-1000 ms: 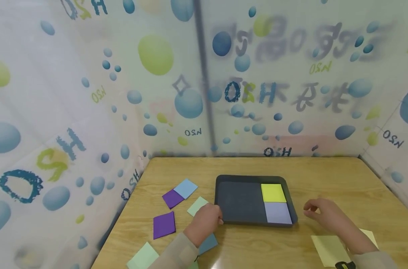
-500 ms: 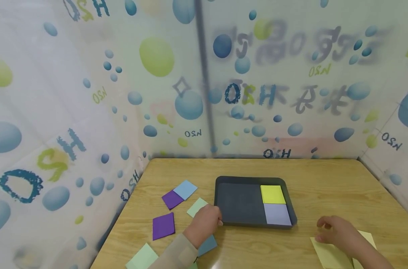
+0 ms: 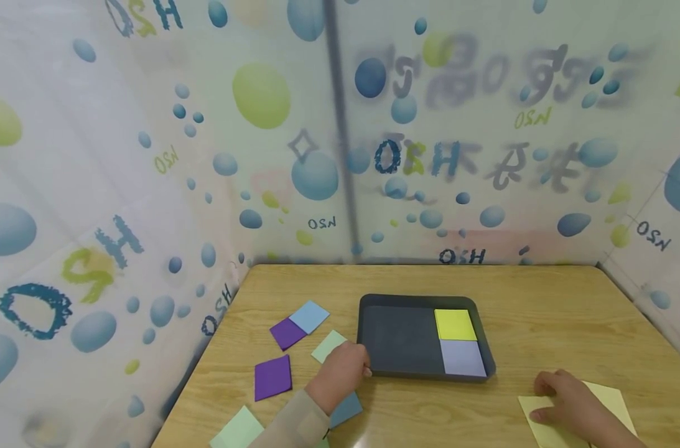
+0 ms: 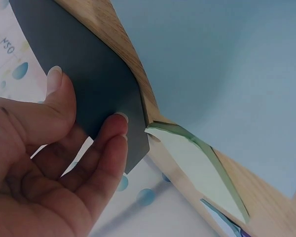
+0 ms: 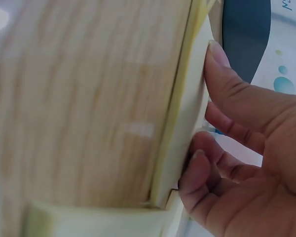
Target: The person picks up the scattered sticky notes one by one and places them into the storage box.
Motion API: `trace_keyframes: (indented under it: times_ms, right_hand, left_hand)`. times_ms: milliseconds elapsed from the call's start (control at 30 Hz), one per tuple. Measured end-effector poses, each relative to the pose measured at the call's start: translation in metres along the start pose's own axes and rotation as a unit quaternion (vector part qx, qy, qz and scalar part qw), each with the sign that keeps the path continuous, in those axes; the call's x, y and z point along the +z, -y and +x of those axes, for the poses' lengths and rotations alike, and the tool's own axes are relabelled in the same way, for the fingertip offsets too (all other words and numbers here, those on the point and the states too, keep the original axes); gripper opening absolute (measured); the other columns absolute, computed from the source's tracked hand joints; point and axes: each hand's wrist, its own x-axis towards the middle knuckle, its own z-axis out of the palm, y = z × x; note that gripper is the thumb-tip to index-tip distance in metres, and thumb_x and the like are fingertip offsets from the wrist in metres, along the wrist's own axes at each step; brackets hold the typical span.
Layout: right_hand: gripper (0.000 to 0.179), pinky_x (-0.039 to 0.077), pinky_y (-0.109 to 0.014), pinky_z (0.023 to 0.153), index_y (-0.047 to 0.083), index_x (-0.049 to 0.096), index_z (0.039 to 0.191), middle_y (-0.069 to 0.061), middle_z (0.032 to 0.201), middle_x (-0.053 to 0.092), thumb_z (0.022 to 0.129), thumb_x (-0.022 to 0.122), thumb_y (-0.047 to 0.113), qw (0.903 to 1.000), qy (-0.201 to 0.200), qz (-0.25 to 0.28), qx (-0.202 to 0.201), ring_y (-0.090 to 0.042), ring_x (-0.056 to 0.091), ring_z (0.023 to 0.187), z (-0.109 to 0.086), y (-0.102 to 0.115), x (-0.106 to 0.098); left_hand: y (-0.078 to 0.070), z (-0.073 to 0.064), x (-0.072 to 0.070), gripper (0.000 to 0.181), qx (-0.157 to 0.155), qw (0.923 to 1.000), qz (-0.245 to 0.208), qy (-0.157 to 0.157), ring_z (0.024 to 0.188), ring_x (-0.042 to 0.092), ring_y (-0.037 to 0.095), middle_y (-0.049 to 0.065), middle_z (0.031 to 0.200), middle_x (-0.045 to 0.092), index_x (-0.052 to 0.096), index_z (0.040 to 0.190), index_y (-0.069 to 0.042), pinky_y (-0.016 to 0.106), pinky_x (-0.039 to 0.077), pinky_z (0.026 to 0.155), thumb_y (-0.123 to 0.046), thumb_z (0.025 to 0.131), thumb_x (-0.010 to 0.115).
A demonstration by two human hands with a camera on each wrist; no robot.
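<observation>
In the head view my left hand (image 3: 342, 373) holds the dark grey tray (image 3: 398, 339) at its near left corner. The left wrist view shows its thumb and curled fingers at the tray's wall (image 4: 103, 74). Inside the tray, along the right side, lie a bright yellow square pad (image 3: 455, 325) and a lavender one (image 3: 463, 358). At the lower right my right hand (image 3: 572, 404) lies over a pale yellow square pad (image 3: 532, 414), thumb and fingers apart. Its thumb and fingertips touch the pad's face (image 5: 187, 123) in the right wrist view. A second pale yellow pad (image 3: 614, 404) sits beside it.
Left of the tray are two purple pads (image 3: 272, 377), a light blue one (image 3: 310, 316), a pale green one (image 3: 328, 343) and a darker blue one (image 3: 346, 410). Another pale green pad (image 3: 237, 428) lies nearer. Patterned curtains (image 3: 457, 186) enclose the wooden table (image 3: 306, 280).
My right hand has moved from beside the tray down and to the right, onto the pale yellow pads. The left hand and the tray have stayed in place.
</observation>
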Motion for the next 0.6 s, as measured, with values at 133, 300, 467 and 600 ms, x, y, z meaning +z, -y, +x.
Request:
trace_keyframes:
  times_ms: [133, 300, 467, 600]
  right_hand:
    - [0.044, 0.055, -0.046, 0.081, 0.009, 0.061, 0.095, -0.006, 0.098, 0.06, 0.071, 0.089, 0.034, 1.0, -0.001, 0.005, -0.006, -0.024, 0.061, 0.094, 0.0004, -0.0019, 0.0008]
    - [0.046, 0.055, -0.045, 0.08, 0.008, 0.06, 0.095, -0.005, 0.098, 0.06, 0.071, 0.089, 0.035, 1.0, 0.003, 0.007, -0.004, -0.023, 0.061, 0.094, 0.001, -0.0015, 0.0004]
    - [0.043, 0.051, -0.036, 0.076, 0.009, 0.057, 0.092, -0.001, 0.094, 0.058, 0.072, 0.089, 0.03, 0.9999, -0.009, -0.013, -0.006, -0.018, 0.055, 0.088, -0.0002, 0.0015, 0.0006]
    - [0.043, 0.044, -0.028, 0.067, 0.01, 0.054, 0.09, 0.002, 0.088, 0.055, 0.073, 0.089, 0.03, 0.9996, -0.016, -0.022, -0.002, -0.016, 0.048, 0.08, -0.0012, 0.0044, -0.0017]
  left_hand:
    - [-0.0002, -0.0001, -0.0005, 0.008, 0.0, 1.0, -0.001, 0.003, 0.076, 0.07, 0.012, -0.002, 0.081, 0.076, 0.081, 0.082, -0.012, 0.023, 0.057, 0.065, -0.017, 0.087, 0.079]
    - [0.0004, -0.0002, 0.0001, 0.007, 0.004, 1.0, 0.0, -0.002, 0.076, 0.07, 0.012, -0.002, 0.08, 0.076, 0.081, 0.082, -0.012, 0.023, 0.057, 0.066, -0.017, 0.087, 0.079]
    - [0.0014, 0.0001, 0.0014, 0.007, 0.007, 1.0, 0.002, -0.005, 0.076, 0.07, 0.012, -0.002, 0.081, 0.076, 0.081, 0.083, -0.013, 0.023, 0.057, 0.066, -0.017, 0.087, 0.079]
    - [0.0019, 0.0007, 0.0015, 0.006, 0.004, 1.0, 0.003, 0.0, 0.076, 0.07, 0.011, -0.002, 0.081, 0.076, 0.081, 0.084, -0.013, 0.023, 0.057, 0.066, -0.018, 0.087, 0.079]
